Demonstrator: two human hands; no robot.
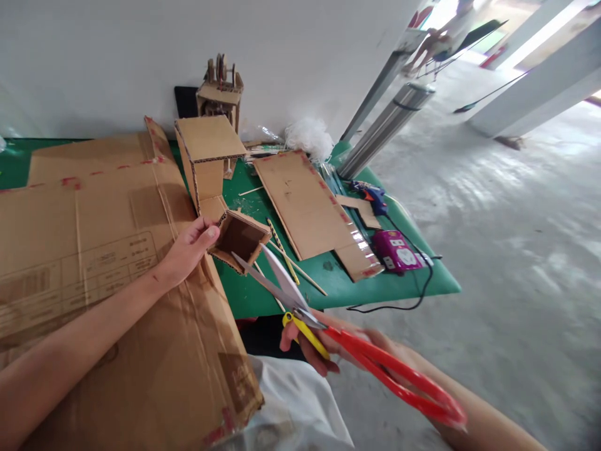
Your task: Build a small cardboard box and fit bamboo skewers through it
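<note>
Pinching a small open cardboard box (240,239) near the frame's center, a person's left hand (188,249) faces the right hand (340,352), wrapped around parted red-handled scissors (347,341) at lower center, beyond which a purple box (397,252) rests on a green table (434,283), center right.

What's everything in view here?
cardboard pieces: several, brown, left and centre
small box: one, brown, centre
scissors: one, red-yellow handles, centre
cardboard structures: two, brown, back
sticks: several, pale, centre
glue gun: one, blue-orange, right
socket block: one, purple, right
cable: black, right, count unclear
tuft: one, white, back
pole: one, silver, right
table: one, green, centre
floor: one, grey, right
person: one, pale clothing, background
left hand: one, holding small box
right hand: one, holding scissors
</note>
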